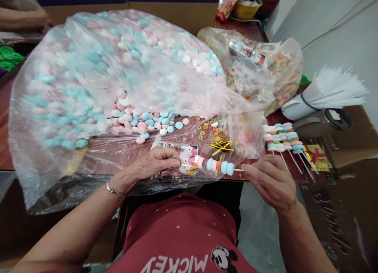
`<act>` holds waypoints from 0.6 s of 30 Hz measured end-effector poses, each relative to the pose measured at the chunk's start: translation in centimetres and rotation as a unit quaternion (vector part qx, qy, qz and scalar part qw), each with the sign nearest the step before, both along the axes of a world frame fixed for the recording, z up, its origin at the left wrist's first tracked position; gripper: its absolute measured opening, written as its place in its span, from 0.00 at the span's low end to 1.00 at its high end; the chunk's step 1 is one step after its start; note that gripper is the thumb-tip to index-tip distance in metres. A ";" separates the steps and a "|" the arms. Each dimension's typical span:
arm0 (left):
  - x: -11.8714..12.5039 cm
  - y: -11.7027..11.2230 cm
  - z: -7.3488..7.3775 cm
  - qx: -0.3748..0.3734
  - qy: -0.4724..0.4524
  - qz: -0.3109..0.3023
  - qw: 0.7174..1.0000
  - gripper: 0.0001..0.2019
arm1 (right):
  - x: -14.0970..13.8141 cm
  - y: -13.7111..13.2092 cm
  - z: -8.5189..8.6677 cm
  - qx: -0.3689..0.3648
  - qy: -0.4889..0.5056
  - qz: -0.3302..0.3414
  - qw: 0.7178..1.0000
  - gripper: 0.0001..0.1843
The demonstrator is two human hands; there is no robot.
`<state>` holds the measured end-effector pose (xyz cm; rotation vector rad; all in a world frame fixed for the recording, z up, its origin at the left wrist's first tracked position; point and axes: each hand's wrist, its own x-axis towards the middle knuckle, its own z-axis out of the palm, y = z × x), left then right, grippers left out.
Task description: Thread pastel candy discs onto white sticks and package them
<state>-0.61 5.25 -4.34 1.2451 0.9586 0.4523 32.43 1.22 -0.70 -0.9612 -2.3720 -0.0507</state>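
My right hand (273,180) pinches the white stick of a candy skewer (220,166), which is threaded with blue, pink and orange pieces and lies roughly level. Closed fingers of my left hand (158,163) grip a clear printed wrapper (186,150) at the skewer's far end. Whether that end is inside the wrapper or just over it, I cannot tell. Just beyond the skewer are gold twist ties (220,144) and small ring candies (203,130). Finished-looking skewers (283,137) lie side by side right of my right hand.
A huge clear bag of pastel candies (126,64) covers the table's left, spilling loose candies (153,123). Behind right sits a bag of ring candies (277,76). White sticks (339,88) fill a mug (299,106) beside a dark lidded container (321,121). Another person's arm (23,19) shows far left.
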 end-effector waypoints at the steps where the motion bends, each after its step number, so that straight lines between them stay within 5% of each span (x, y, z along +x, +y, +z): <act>1: 0.0 0.1 0.1 0.005 0.008 -0.009 1.000 0.14 | 0.0 0.0 0.1 -0.011 0.002 0.006 1.000 0.15; 18: -0.9 1.1 -0.4 0.099 0.047 -0.094 0.990 0.12 | -0.4 1.3 -1.0 -0.066 0.071 0.020 0.995 0.10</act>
